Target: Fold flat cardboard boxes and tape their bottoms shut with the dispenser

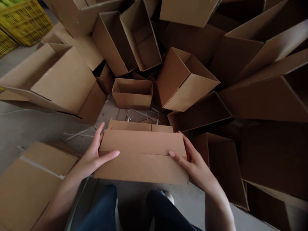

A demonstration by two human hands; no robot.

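Observation:
Between my two hands is a brown cardboard box [141,166], held in front of my knees with a long flap fold facing me. My left hand [97,157] grips its left end, thumb on the near face and fingers round the far side. On the right end, my right hand [190,160] has its thumb on the same face, the fingers mostly hidden behind. A bit of red shows beside the right palm; I cannot tell what it is. Just beyond stands a small open carton [132,99] on the floor.
Open cardboard boxes [190,86] are heaped ahead and to the right. A large open box [64,83] stands at left. Bundled flat cardboard [29,183] with a white strap lies at lower left. Loose white straps [80,133] litter the floor. Yellow crates [26,22] stand at far left.

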